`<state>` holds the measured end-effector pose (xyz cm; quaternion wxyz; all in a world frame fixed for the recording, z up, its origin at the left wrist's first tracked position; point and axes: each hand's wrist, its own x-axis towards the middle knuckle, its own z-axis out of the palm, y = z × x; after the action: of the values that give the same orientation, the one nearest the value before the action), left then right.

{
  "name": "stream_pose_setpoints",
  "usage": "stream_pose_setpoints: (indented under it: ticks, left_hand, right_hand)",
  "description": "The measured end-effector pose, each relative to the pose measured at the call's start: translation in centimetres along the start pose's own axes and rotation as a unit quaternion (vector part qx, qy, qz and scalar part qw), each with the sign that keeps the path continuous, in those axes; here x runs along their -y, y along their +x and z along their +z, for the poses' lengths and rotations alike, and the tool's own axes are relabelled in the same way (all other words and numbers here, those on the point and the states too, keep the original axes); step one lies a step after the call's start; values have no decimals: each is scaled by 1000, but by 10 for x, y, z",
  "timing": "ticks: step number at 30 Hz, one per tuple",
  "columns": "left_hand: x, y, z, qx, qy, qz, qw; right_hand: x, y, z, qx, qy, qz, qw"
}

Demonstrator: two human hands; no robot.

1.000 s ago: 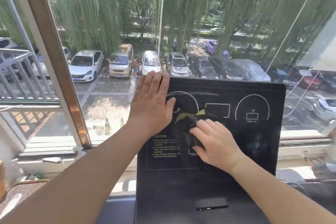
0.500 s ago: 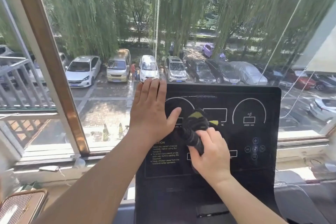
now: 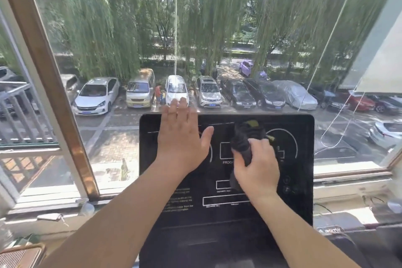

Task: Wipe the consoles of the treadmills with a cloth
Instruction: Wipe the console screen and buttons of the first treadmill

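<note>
The cloth (image 3: 245,137), dark with a bit of yellow, is bunched against the upper middle of the console (image 3: 302,202), between its two ring-shaped dials. The right hand (image 3: 260,167) grips it, fingers curled round the bundle and pressing it to the black panel. The left hand (image 3: 180,137) lies flat on the console's upper left, fingers straight and close together, tips reaching over the top edge, thumb spread toward the cloth. The console stands just before a window (image 3: 217,28) with a brown post (image 3: 51,85) at left. Beyond the glass are willows and a row of parked cars (image 3: 95,95).
</note>
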<state>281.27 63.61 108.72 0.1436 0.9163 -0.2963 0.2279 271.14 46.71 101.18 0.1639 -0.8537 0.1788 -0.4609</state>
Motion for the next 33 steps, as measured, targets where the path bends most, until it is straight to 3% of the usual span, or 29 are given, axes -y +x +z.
stream_pose_setpoints:
  ticks: [2,4,8,12,14,16,18,20,22,25,27,31,33]
  left_hand:
    - [-23,7,2,14,-18,94,995]
    - [-44,15,7,23,-26,141,989]
    - [-74,23,24,-17,-13,76,997]
    - [-85,23,40,-80,-35,31,996]
    - [-84,22,46,-105,-47,30,993]
    - [-81,23,50,-118,-67,31,990]
    - [-81,23,52,-128,-78,27,988]
    - [-87,22,51,-130,-75,9,989]
    - [-95,18,50,-119,-65,-15,991]
    - [-101,14,52,-106,-60,-23,992]
    - [-99,14,52,-98,-73,-23,992]
    - [-93,15,52,-105,-119,-24,987]
    - [-91,15,51,-109,-135,-17,985]
  right_hand:
    - [-25,-16,-9,71,-22,-133,988]
    - [-55,-2,-23,101,-27,-162,981]
    - [-103,65,-46,13,25,75,997]
    - [-117,83,-48,-43,-2,95,995]
    - [-114,57,-41,-48,-27,46,997]
    - [-115,22,-34,-6,-57,-60,997]
    - [-125,-1,-35,60,-65,-197,976]
    - [-136,8,-44,101,-65,-268,956]
    - [-140,33,-51,93,-69,-243,963]
    - [-147,79,-62,23,-39,-80,996]
    - [-150,95,-64,-3,-26,-28,999]
    - [-146,68,-49,-48,-88,-51,994]
    - [-139,40,-41,-25,-103,-107,989]
